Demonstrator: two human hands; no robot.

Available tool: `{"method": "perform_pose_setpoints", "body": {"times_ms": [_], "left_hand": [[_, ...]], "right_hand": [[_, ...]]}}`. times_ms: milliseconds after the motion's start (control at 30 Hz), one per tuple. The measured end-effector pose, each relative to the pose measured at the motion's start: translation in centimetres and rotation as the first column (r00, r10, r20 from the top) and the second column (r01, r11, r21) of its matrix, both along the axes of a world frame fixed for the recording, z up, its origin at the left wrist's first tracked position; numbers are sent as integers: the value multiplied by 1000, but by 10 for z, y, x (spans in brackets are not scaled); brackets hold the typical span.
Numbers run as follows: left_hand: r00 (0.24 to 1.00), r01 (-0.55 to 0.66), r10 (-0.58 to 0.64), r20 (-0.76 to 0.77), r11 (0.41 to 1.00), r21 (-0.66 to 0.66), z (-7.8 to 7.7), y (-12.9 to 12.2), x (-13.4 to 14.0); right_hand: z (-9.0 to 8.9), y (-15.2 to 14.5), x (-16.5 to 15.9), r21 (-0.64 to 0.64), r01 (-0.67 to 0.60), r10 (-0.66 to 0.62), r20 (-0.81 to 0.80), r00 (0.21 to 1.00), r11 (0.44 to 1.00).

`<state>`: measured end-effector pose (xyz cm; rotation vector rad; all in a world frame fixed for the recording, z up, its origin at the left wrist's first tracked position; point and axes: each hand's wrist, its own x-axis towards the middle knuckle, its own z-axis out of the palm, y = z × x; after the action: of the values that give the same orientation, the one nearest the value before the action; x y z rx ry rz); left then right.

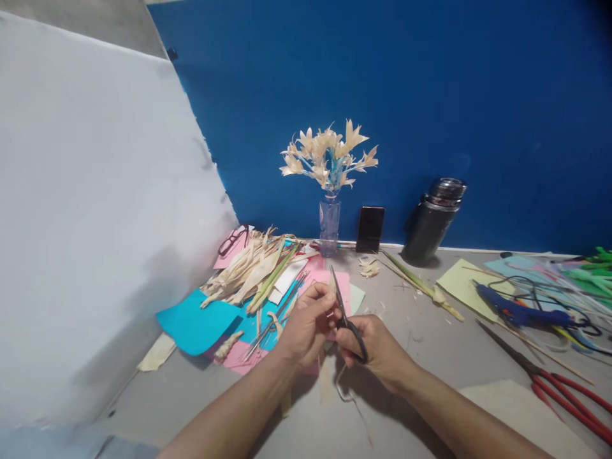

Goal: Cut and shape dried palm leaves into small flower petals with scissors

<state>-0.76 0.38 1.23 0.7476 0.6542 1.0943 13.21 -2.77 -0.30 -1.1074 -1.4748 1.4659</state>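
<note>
In the middle of the head view, my right hand [370, 347] grips a pair of black-handled scissors [351, 328], fingers in the loops and blades pointing up and away. My left hand [306, 322] is closed just left of the blades, pinching a small pale piece of dried husk [331, 284] that touches or lies close beside them. Pale strips [326, 382] and a thin bent strand hang below my hands. Between the fingers, details are too small to make out.
Dried husks [253, 264] lie heaped on coloured paper at left. At the back stand a vase [329, 226] of husk flowers [329, 150], a phone [370, 229] and a dark flask [433, 223]. A blue glue gun [521, 309] and red-handled scissors [564, 389] lie right.
</note>
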Motion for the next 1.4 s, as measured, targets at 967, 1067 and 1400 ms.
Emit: {"method": "perform_pose_setpoints", "body": {"times_ms": [967,1067,1400], "left_hand": [[1000,-3,3,18,1000,3,6,0,0],[1000,0,0,28,1000,2,5,0,0],[1000,21,-21,4,1000,7,5,1,-1]], "right_hand": [[-1,-2,0,25,-26,27,-48,998,999],[-3,-2,-1,11,-18,19,-45,999,1000],[10,5,4,-84,208,-218,-137,966,975]]}}
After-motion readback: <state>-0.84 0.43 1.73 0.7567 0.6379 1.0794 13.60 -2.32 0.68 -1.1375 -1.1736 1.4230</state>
